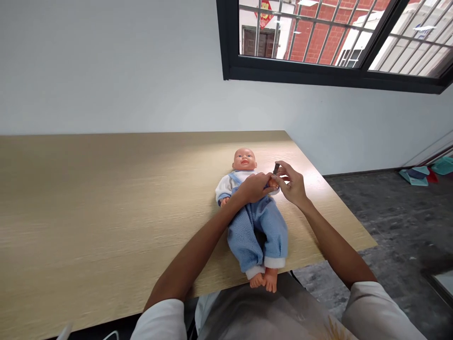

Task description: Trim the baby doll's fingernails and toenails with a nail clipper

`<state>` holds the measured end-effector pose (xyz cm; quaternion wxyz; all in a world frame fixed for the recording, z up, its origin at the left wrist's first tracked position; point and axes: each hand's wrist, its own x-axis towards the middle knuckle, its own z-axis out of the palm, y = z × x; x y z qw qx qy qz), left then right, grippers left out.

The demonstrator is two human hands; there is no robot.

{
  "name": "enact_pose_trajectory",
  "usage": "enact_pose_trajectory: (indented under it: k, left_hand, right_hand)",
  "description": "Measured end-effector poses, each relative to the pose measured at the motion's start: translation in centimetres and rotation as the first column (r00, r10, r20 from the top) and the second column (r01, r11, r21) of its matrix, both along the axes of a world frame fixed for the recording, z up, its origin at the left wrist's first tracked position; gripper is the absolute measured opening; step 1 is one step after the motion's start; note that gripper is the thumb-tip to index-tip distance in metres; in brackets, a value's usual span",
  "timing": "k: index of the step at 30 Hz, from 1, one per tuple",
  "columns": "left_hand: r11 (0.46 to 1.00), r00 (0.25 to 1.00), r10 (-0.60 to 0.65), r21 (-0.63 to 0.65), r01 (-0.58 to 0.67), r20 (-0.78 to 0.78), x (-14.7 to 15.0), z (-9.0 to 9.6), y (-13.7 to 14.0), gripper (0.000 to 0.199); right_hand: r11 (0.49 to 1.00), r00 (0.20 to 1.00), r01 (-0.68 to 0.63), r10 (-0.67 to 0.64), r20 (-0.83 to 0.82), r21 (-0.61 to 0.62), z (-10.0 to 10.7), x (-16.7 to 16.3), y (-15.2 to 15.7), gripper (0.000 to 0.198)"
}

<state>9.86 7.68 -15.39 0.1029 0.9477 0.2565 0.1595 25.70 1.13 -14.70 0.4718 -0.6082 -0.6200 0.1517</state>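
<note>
A baby doll (244, 160) in a white top and pale blue dungarees lies on its back on the wooden table (106, 203), its bare feet over the front edge. My left hand (254, 187) reaches across its chest, closed around the doll's hand (273, 182) on the right side. Between the thumb and fingers of my right hand (292, 183) is a small dark nail clipper (276, 168), held close to that doll hand. The clipper's lower end is partly hidden by my fingers, so I cannot tell whether it touches the doll.
The table's right edge runs close beside my right forearm, with dark grey floor (382, 208) beyond. A pale wall stands behind the table, with a barred window (318, 33) at upper right. Teal and red items (419, 174) lie on the floor at far right.
</note>
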Motion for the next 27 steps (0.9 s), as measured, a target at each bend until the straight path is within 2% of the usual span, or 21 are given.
enact_pose_trajectory:
  k: [4,8,10,12,15,17,20,23,27]
  left_hand:
    - [1.000,1.000,-0.001,-0.003,0.001,-0.008,0.0,0.0,0.0,0.038]
    - [1.000,1.000,-0.008,0.006,0.008,-0.019,0.0,-0.2,0.1,0.038]
    - [1.000,1.000,-0.010,0.020,0.011,-0.028,0.1,-0.3,0.1,0.038]
    - [0.999,0.999,-0.015,0.038,0.016,-0.037,0.1,-0.4,0.1,0.039]
    - [0.998,0.999,-0.015,0.059,0.018,-0.047,0.2,-0.3,-0.1,0.035]
    - [0.998,0.999,-0.008,0.066,0.011,-0.051,0.2,-0.3,-0.2,0.033]
    - [0.998,0.999,0.003,0.064,-0.001,-0.042,0.2,-0.3,-0.4,0.035]
    - [0.999,1.000,0.007,0.053,-0.006,-0.019,0.1,-0.1,-0.5,0.036]
    - [0.999,1.000,-0.008,0.041,0.008,0.014,0.0,0.1,-0.5,0.033]
  right_hand:
    - [0.996,0.999,-0.005,0.001,0.048,0.085,-0.5,-0.1,0.0,0.053]
    - [0.990,0.998,-0.023,0.015,0.055,0.141,-1.1,0.0,0.1,0.054]
    - [0.991,1.000,0.013,-0.012,-0.009,0.133,-1.5,0.1,0.2,0.056]
    - [0.989,0.988,0.069,-0.049,-0.146,0.131,-1.9,0.1,0.4,0.060]
    - [0.979,0.934,0.126,-0.061,-0.352,0.163,-2.2,0.0,0.4,0.063]
    - [0.971,0.919,0.146,-0.061,-0.391,0.192,-2.5,-0.3,0.3,0.063]
    - [0.959,0.945,0.162,-0.082,-0.316,0.234,-3.0,-0.6,-0.1,0.061]
    - [0.939,0.981,0.144,-0.094,-0.169,0.313,-3.7,-0.7,-0.3,0.054]
    - [0.877,0.986,0.108,-0.155,0.064,0.468,-4.4,-0.4,-0.2,0.044]
